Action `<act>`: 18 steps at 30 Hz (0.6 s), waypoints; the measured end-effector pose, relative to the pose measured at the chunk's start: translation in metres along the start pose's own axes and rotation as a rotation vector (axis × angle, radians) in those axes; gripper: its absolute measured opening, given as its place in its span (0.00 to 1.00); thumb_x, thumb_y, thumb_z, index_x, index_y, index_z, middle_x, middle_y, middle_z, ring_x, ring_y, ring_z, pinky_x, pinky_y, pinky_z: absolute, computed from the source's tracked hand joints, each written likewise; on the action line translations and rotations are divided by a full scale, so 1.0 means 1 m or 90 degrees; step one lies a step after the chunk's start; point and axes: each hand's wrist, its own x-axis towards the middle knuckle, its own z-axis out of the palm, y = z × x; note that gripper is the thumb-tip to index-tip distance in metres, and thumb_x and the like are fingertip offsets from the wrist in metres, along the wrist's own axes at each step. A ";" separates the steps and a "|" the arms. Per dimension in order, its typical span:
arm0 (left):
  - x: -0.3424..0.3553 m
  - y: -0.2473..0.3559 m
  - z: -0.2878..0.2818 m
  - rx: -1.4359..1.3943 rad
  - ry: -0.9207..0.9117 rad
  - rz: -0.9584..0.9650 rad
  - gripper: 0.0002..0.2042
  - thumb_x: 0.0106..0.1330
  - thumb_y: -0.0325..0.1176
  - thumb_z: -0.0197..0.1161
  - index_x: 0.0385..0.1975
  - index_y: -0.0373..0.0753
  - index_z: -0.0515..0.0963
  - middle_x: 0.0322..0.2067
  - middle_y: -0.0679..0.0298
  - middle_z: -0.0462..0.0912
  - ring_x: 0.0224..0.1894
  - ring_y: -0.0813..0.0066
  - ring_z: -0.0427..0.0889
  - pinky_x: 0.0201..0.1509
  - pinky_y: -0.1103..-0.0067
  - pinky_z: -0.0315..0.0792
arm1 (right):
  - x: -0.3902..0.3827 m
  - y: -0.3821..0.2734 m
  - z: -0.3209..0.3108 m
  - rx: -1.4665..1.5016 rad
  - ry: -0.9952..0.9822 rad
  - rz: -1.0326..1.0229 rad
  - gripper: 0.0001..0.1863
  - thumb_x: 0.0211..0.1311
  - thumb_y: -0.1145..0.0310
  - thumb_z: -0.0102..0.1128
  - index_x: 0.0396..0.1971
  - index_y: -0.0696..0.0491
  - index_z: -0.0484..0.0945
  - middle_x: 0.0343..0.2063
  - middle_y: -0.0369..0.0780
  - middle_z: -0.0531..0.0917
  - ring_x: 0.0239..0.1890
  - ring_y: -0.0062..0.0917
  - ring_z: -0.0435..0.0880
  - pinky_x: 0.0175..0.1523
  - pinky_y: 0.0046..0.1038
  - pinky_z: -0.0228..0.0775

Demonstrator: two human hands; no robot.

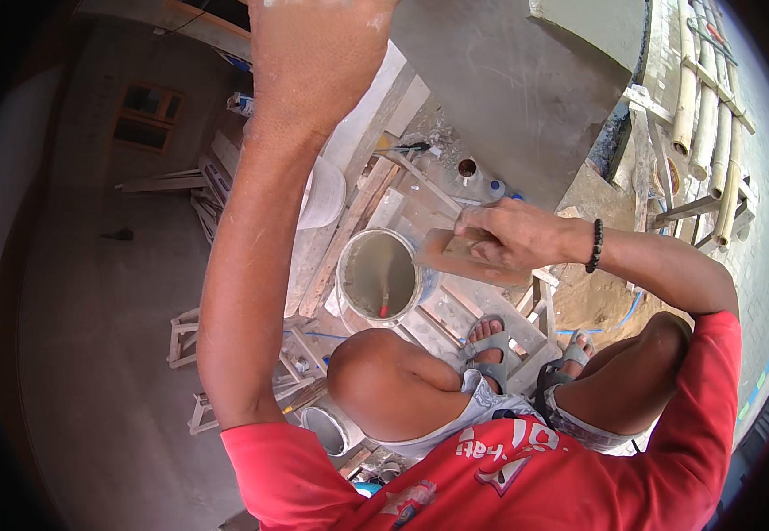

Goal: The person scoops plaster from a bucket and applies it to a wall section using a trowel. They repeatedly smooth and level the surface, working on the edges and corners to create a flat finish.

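Note:
My left hand (320,62) is raised at the top edge of the head view. Its fingers lie beyond the picture, so what it holds or touches is hidden. My right hand (519,234), with a dark beaded bracelet at the wrist, is closed around a flat plastering trowel (459,258). The trowel's blade reaches left to the rim of a bucket (426,285); whether they touch I cannot tell. Inside the bucket is a greyish wet mix, with a red-tipped stick or tool handle (384,310) leaning in it.
My sandalled feet (488,347) rest on wooden planks high above the floor. A smooth grey plastered surface (526,80) is ahead. Bamboo poles (707,115) lie at the upper right. Another bucket (349,435) and wooden stands (184,339) are lower left. A blue cord (634,311) runs below.

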 end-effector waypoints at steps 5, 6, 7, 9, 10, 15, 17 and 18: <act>-0.048 -0.017 -0.019 0.141 0.067 -0.170 0.56 0.63 0.46 0.72 0.77 0.29 0.37 0.74 0.40 0.48 0.76 0.43 0.54 0.78 0.59 0.51 | 0.130 -0.019 0.096 -0.164 -0.007 -0.184 0.10 0.55 0.70 0.60 0.29 0.62 0.85 0.31 0.56 0.86 0.39 0.49 0.88 0.45 0.44 0.80; -0.053 -0.020 -0.023 0.136 0.069 -0.132 0.54 0.64 0.44 0.72 0.78 0.31 0.38 0.74 0.39 0.49 0.73 0.42 0.58 0.76 0.57 0.54 | 0.151 -0.022 0.116 -0.197 -0.016 -0.173 0.10 0.54 0.70 0.60 0.28 0.62 0.85 0.31 0.55 0.86 0.39 0.48 0.88 0.45 0.42 0.81; -0.055 -0.022 -0.027 0.140 0.086 -0.162 0.52 0.64 0.43 0.71 0.78 0.33 0.39 0.73 0.37 0.49 0.71 0.40 0.62 0.74 0.56 0.56 | 0.166 -0.023 0.133 -0.198 -0.024 -0.177 0.10 0.55 0.70 0.59 0.29 0.61 0.85 0.32 0.55 0.87 0.40 0.48 0.89 0.45 0.42 0.82; -0.055 -0.022 -0.033 0.123 0.094 -0.169 0.52 0.65 0.43 0.71 0.78 0.34 0.39 0.74 0.39 0.48 0.72 0.41 0.61 0.75 0.56 0.55 | 0.191 -0.020 0.159 -0.261 -0.071 -0.109 0.12 0.57 0.69 0.60 0.35 0.59 0.87 0.38 0.50 0.89 0.43 0.43 0.89 0.46 0.43 0.82; -0.051 -0.020 -0.034 0.117 0.100 -0.168 0.51 0.65 0.43 0.71 0.79 0.36 0.40 0.74 0.40 0.48 0.72 0.41 0.60 0.76 0.56 0.54 | 0.198 -0.018 0.169 -0.277 -0.087 -0.066 0.13 0.58 0.68 0.60 0.38 0.59 0.87 0.40 0.49 0.89 0.44 0.41 0.89 0.46 0.43 0.82; -0.008 -0.008 -0.022 0.145 0.102 -0.177 0.51 0.66 0.49 0.69 0.79 0.39 0.41 0.75 0.42 0.48 0.74 0.38 0.58 0.76 0.53 0.56 | 0.205 -0.010 0.177 -0.309 -0.116 -0.052 0.11 0.59 0.68 0.60 0.36 0.55 0.88 0.38 0.49 0.89 0.43 0.40 0.89 0.42 0.42 0.82; 0.016 -0.001 -0.015 0.136 0.089 -0.158 0.53 0.64 0.54 0.69 0.79 0.38 0.41 0.75 0.41 0.47 0.75 0.38 0.57 0.74 0.53 0.59 | 0.197 -0.012 0.157 -0.303 -0.115 -0.099 0.12 0.59 0.68 0.60 0.38 0.56 0.87 0.39 0.50 0.88 0.44 0.44 0.89 0.44 0.43 0.82; 0.028 0.003 -0.012 0.147 0.087 -0.155 0.53 0.63 0.55 0.69 0.79 0.37 0.41 0.75 0.41 0.47 0.75 0.38 0.57 0.74 0.53 0.60 | 0.190 -0.014 0.143 -0.299 -0.116 -0.125 0.12 0.59 0.68 0.60 0.40 0.56 0.86 0.39 0.50 0.88 0.45 0.45 0.88 0.45 0.43 0.81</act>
